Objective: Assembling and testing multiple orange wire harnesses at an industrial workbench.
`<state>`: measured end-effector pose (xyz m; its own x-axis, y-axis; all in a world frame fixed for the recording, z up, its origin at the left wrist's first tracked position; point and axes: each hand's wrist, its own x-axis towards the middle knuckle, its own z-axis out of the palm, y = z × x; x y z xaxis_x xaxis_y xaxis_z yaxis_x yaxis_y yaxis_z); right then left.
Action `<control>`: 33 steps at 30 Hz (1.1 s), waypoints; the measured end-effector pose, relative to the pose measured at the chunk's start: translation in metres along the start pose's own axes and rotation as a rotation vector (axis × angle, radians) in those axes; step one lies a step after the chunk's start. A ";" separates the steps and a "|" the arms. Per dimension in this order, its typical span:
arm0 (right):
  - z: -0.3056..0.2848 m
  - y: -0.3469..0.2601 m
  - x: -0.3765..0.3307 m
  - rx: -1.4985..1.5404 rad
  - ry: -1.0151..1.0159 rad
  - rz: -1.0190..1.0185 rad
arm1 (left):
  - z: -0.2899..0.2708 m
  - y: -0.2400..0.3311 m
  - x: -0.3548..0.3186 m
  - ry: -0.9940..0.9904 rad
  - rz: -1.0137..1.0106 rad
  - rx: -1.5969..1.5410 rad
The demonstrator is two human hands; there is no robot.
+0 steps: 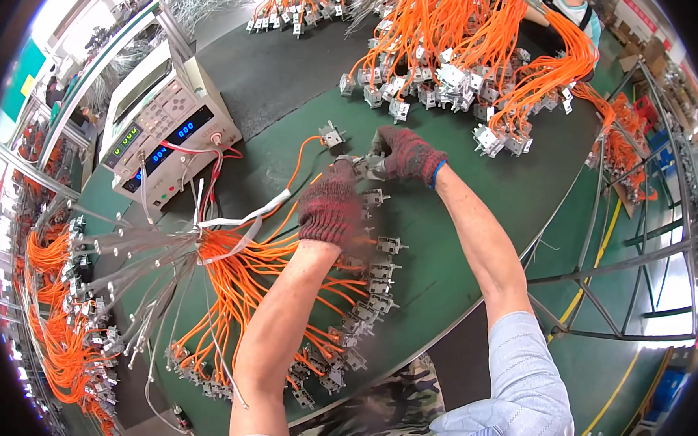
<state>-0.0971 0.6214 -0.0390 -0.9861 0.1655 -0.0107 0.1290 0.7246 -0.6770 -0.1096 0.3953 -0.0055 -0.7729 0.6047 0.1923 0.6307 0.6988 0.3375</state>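
Both my hands wear dark red and grey knit gloves and meet over the green tabletop. My left hand (332, 203) and my right hand (410, 155) are closed on one small silver metal fitting (371, 166), partly hidden by the fingers. Just beyond it lies another fitting (331, 134) on an orange wire. Below my left hand a bundle of orange wires (237, 275) fans out, with several similar fittings (382, 271) at the ends in a curved row. The bare grey leads (146, 264) of this bundle spread to the left.
A white bench instrument (167, 133) with lit displays and red leads stands at the back left. Piles of orange-wired fittings (452, 82) lie at the far side, near another person (578, 1). Metal frames (606, 299) stand beyond the table's right edge. More bundles (64, 351) hang at left.
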 end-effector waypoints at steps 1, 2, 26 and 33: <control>-0.003 -0.004 0.000 -0.022 0.022 -0.028 | -0.003 0.002 -0.003 -0.027 0.004 0.021; -0.004 -0.007 0.001 -0.044 0.044 -0.056 | -0.007 0.005 -0.006 -0.054 0.010 0.041; 0.029 -0.043 0.098 -0.016 -0.129 -0.065 | -0.023 -0.056 -0.029 0.200 -0.024 -0.132; -0.002 -0.018 0.009 0.086 -0.194 -0.229 | -0.034 -0.065 -0.034 -0.281 -0.101 -0.261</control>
<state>-0.1079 0.6110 -0.0257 -0.9911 -0.1321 0.0145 -0.0998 0.6680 -0.7375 -0.1264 0.3165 -0.0024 -0.7582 0.6442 -0.1009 0.4858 0.6613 0.5716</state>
